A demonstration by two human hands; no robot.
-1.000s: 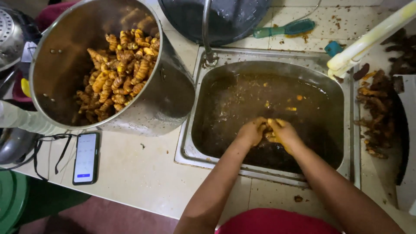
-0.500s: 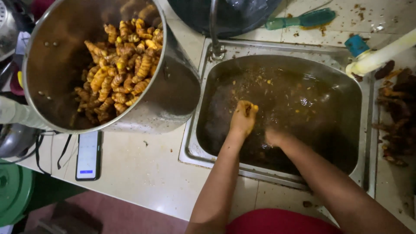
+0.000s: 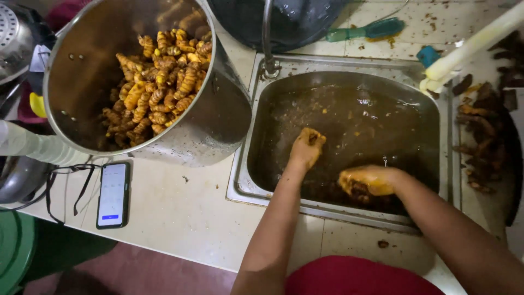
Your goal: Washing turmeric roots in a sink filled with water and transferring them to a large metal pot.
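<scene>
Here, label by label, all placed against the sink:

Left hand: over the brown water in the middle of the sink, raised, fingers closed around a small yellow-stained root piece.

Right hand: low at the near side of the sink, stained yellow, fingers curled over dark root pieces in the water; how tightly, cannot tell.

Water: murky brown, filling the sink basin, small orange bits afloat toward the far side.

Tap: upright at the far left corner of the sink.

Steel pot: just left of the sink, tilted, edge touching the sink rim.

Orange roots: heaped inside the pot, left of the sink.

Phone: flat on the bench, left of the sink, nearer than the pot, screen lit.

Unwashed roots: dark pile just right of the sink.

Green-handled brush: on the bench beyond the sink.

Dark basin: beyond the sink, behind the tap.

Pale pipe: slanting over the far right corner of the sink.

Red garment: at the near edge, below the sink.
</scene>
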